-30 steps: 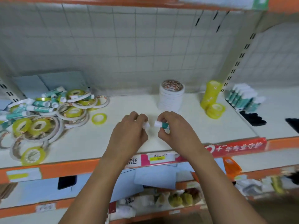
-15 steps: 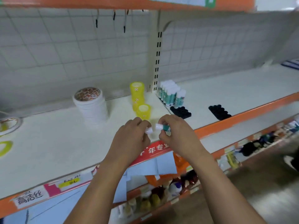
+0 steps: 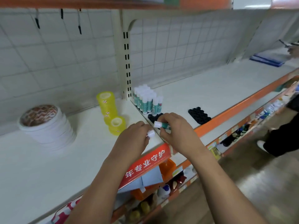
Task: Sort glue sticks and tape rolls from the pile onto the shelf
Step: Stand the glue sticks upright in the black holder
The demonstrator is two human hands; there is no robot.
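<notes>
White shelving [image 3: 48, 159] with an orange front edge and a grid back panel fills our view, and we place everything against the slotted upright post [image 3: 127, 62] at its middle. Far left of the post stands a stack of white tape rolls [image 3: 47, 126]. Closer to the post, still on its left, a tall stack of yellow tape rolls [image 3: 107, 105] rises, with a short yellow stack [image 3: 116, 126] touching its front. Forward of the post and slightly left, our left hand [image 3: 132, 143] is curled around a small white piece [image 3: 151, 134]; whether it is a cap or a second stick we cannot tell. Just right of it, our right hand [image 3: 175, 131] grips a glue stick [image 3: 161, 124] in its fingers. Its long axis lies nearly level, white cap pointing left toward the other hand, green body running back under the fingers. Directly right of the post's foot, a block of upright glue sticks [image 3: 147, 101] stands, caps up. Black holders [image 3: 199, 115] lie further right, and someone in dark trousers [image 3: 283, 136] stands at the far right.
</notes>
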